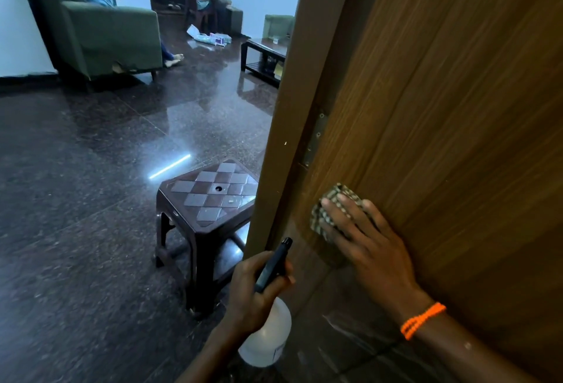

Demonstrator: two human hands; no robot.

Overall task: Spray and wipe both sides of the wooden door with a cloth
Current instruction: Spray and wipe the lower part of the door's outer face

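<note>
A white spray bottle (265, 337) with a dark trigger head is gripped at the neck by the left hand (253, 294), fingers curled round it, low beside the door frame (283, 114). The right hand (365, 239), with an orange bead band (422, 320) at the wrist, is laid with straight fingers on a checked cloth (332, 208), which is pressed flat against the wooden door (457, 93) near its hinge (315, 138). The door face is brown with fine vertical grain. A dark polished stone floor (76, 199) is seen beyond, carrying a brown plastic stool (207, 199) just beside the frame, a green sofa (100, 32) and a low dark table (263, 54) farther off.
</note>
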